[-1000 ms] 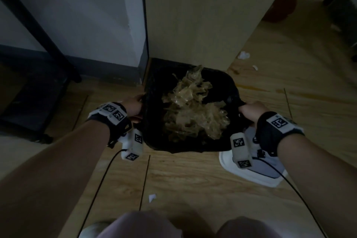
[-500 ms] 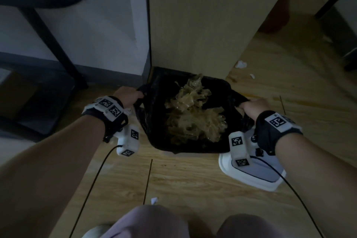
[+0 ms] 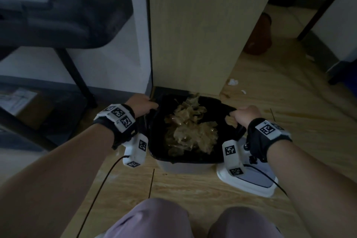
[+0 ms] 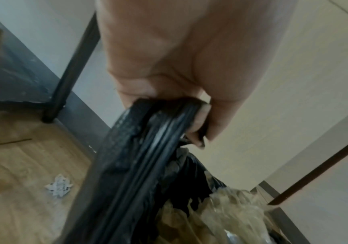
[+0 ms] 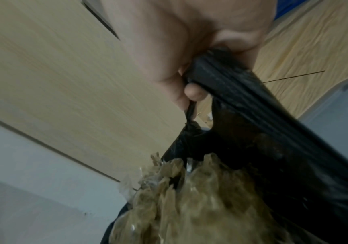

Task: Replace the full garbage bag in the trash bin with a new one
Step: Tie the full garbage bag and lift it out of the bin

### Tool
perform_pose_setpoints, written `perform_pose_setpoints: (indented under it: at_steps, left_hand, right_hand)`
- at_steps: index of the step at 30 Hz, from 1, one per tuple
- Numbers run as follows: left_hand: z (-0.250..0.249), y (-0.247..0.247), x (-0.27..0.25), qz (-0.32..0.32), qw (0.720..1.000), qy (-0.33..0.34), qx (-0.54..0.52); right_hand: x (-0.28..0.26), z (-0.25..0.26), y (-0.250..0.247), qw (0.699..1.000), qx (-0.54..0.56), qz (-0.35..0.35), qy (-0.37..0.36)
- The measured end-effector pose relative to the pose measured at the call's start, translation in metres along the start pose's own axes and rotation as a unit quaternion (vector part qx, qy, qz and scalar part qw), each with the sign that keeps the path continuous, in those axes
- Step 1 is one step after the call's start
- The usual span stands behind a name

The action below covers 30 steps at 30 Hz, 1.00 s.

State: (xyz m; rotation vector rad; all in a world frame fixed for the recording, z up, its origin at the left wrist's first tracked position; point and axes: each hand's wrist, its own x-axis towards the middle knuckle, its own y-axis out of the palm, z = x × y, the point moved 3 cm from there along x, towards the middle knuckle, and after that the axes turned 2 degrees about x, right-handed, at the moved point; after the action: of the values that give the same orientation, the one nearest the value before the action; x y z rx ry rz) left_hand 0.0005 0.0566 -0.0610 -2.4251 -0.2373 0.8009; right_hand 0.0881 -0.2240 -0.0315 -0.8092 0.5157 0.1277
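Hands grip both sides of the full black bag

Garbage bag (image 3: 212, 106), black and stuffed with crumpled yellowish plastic waste (image 3: 190, 127), sits at the lower middle of the head view, its mouth open. Left hand (image 3: 142, 103) grips the bag's left edge, the fingers curled round a bunched strip of black film; the left wrist view shows that strip running down from the closed fingers (image 4: 202, 118). Right hand (image 3: 245, 116) holds the right edge the same way, with the film gathered inside the fist, and the right wrist view shows a fingertip (image 5: 194, 92) pressed against the stretched handle. Below the bag's near edge, the pale wall of the trash bin (image 3: 183, 167) shows, standing on the wooden floor (image 3: 193, 187). Just right of the bin, at the lower right of the frame, a white lid (image 3: 249, 181) lies flat on the floor. Behind the bag rises a light wooden panel (image 3: 202, 25). A dark chair (image 3: 67, 15) fills the upper left. Small paper scraps (image 3: 232, 81) lie on the floor to the right of the panel.
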Motion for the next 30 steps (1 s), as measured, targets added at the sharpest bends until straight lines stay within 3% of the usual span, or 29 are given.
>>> perform_pose_setpoints:
  at_steps: [5, 9, 12, 16, 19, 21, 24, 27, 30]
  left_hand:
    - [0.004, 0.005, -0.014, 0.031, 0.998, -0.043, 0.025]
    - [0.015, 0.016, -0.016, 0.08, 0.992, -0.096, -0.035]
    - [0.018, 0.026, -0.023, 0.118, 0.986, -0.119, 0.006]
    - [0.022, 0.033, -0.033, 0.157, 0.975, -0.114, 0.109]
    - [0.018, 0.037, -0.038, 0.163, 0.979, -0.121, 0.028]
    - [0.01, 0.031, -0.038, 0.112, 0.989, -0.099, 0.006]
    - [0.002, 0.017, -0.036, -0.012, 0.999, -0.048, 0.012]
    - [0.006, 0.005, -0.033, -0.074, 0.997, -0.021, 0.023]
    - [0.006, -0.001, -0.028, -0.099, 0.995, -0.003, 0.009]
  right_hand:
    - [-0.015, 0.0, 0.001, 0.995, -0.076, 0.059, -0.01]
    - [-0.023, -0.005, 0.003, 0.968, -0.226, 0.108, -0.011]
    - [-0.026, -0.014, 0.003, 0.954, -0.27, 0.132, 0.015]
    - [-0.032, -0.03, 0.007, 0.942, -0.274, 0.191, 0.044]
    - [-0.029, -0.038, 0.004, 0.973, -0.124, 0.177, 0.078]
    - [-0.025, -0.035, -0.001, 0.988, -0.028, 0.133, 0.068]
    - [-0.017, -0.03, -0.013, 0.999, 0.024, 0.045, 0.014]
    - [-0.021, -0.028, -0.025, 1.0, 0.014, -0.016, 0.01]
    - [-0.019, -0.026, -0.027, 0.998, -0.056, 0.002, 0.031]
